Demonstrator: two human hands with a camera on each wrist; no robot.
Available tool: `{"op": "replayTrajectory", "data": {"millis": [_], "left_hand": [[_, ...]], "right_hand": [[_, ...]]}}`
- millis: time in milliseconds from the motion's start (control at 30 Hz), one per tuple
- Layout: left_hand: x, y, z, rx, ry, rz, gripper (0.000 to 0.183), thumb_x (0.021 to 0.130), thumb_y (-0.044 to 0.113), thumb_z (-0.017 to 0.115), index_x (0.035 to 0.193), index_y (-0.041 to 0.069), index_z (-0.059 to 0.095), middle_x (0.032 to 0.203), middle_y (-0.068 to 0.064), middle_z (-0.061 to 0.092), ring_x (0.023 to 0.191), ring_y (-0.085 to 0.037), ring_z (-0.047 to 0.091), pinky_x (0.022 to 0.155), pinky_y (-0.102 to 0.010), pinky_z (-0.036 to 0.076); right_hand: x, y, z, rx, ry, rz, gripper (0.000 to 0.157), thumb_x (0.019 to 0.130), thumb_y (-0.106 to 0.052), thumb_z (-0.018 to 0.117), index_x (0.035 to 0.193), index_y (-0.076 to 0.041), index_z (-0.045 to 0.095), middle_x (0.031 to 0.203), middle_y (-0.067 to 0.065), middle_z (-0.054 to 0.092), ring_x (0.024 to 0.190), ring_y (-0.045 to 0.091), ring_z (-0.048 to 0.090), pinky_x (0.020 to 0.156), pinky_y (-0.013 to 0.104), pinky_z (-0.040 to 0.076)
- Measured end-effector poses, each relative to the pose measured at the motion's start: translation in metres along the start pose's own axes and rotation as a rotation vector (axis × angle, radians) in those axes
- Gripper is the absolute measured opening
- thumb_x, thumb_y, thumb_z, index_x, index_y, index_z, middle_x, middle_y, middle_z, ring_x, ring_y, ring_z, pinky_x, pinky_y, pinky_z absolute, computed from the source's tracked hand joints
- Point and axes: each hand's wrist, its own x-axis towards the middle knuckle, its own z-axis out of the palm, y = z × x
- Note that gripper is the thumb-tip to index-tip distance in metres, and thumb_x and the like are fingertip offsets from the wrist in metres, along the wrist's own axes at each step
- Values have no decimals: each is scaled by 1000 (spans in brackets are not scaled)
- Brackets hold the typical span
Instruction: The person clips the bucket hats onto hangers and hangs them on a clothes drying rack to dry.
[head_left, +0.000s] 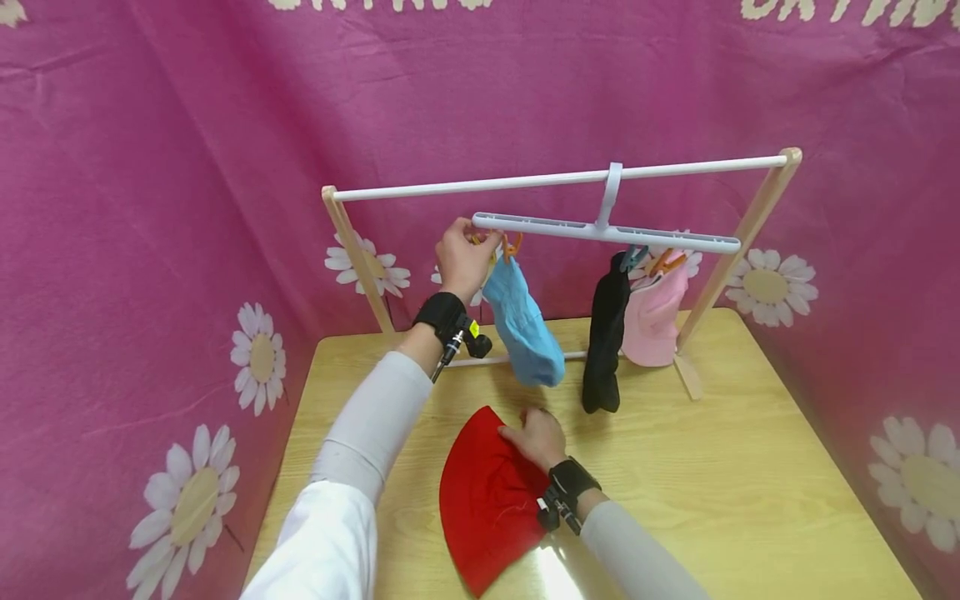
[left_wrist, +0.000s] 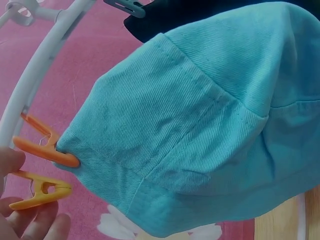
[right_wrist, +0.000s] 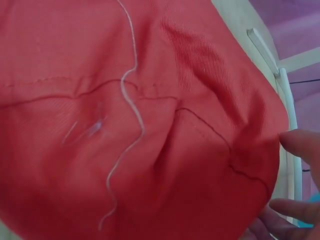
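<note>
My left hand point(head_left: 467, 260) is raised at the left end of a pale grey hanger point(head_left: 540, 226). It pinches a yellow clothespin point(left_wrist: 47, 191) between thumb and fingers. Just beside it, an orange clothespin point(left_wrist: 47, 145) grips the brim of a light blue bucket hat point(head_left: 521, 321), which hangs from the hanger. Lower down, a red bucket hat point(head_left: 487, 500) lies folded flat over the table. My right hand point(head_left: 542, 437) grips its far edge, thumb on top. A loose pale thread point(right_wrist: 132, 100) runs across the red cloth in the right wrist view.
The hanger hooks over the white rod point(head_left: 465, 187) of a wooden-legged rack on the table point(head_left: 750, 467). Farther right hang a black cloth item point(head_left: 606, 333) from a grey-blue clothespin point(head_left: 634, 257) and a pink cap point(head_left: 654, 321) from an orange one. Pink flowered curtains point(head_left: 187, 167) surround the table.
</note>
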Motion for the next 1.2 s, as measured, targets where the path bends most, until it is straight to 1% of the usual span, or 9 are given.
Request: {"op": "replayTrajectory", "data": {"millis": [167,233,367,533,700,767,933,1100,1200], "left_hand": [[-2,1,1,15,9,-59,47,92,42,79,120,6,71,104,-9,74,102,-27,66,85,-41,51],[-4,1,1,12,10,-95,48,91,44,79,119,6,71,105,-10,73,105,-28,65,89,-43,51],[-6,0,-2,-18,6,-153,47,90,47,79,106,3,71,93,-7,67,100,-26,62,81,-40,49],[-7,-2,-4,-61,-8,-187,46,90,52,77,84,7,68,74,-1,57,86,-21,58,67,-34,41],[-9,-5,-4,-32,-16,-146,48,92,52,73,75,8,67,65,2,51,77,-19,56,61,-32,38],[-10,-6,-4,-18,-21,-131,50,93,52,72,73,6,65,62,1,49,75,-20,55,60,-33,37],[-12,-9,-2,-2,-21,-116,47,93,50,72,71,9,65,62,3,51,77,-19,56,62,-33,37],[-11,-10,-2,40,-21,-93,47,93,52,71,70,12,64,63,3,53,81,-20,58,63,-33,38],[-11,-10,-5,113,-49,-58,50,94,56,67,70,13,63,63,3,54,77,-19,59,63,-34,37]], "right_hand": [[1,-9,1,-1,-21,13,41,82,-41,83,84,-6,62,68,3,54,64,25,53,59,37,39],[0,-12,2,10,-41,17,43,82,-42,85,81,-8,58,65,1,48,62,23,48,58,35,34],[-1,-16,5,17,-95,40,48,81,-49,85,77,-11,55,63,-3,41,60,18,42,56,32,30],[2,-18,13,7,-103,61,49,79,-52,85,75,-13,55,63,-3,43,61,17,45,56,32,31],[5,-22,15,45,-135,61,51,82,-53,83,67,-15,53,58,-3,37,56,16,42,54,31,29],[5,-22,14,66,-143,34,52,82,-50,84,63,-16,50,56,-4,33,53,15,38,53,31,27],[5,-19,14,110,-142,-51,50,81,-38,84,61,-18,43,57,-8,26,54,12,30,53,32,24],[4,-20,11,180,-163,-47,39,86,-33,80,68,-12,53,60,-6,37,58,14,39,56,31,30],[3,-25,7,183,-177,-31,36,90,-33,77,75,-7,57,65,-2,43,63,18,43,59,30,32]]}}
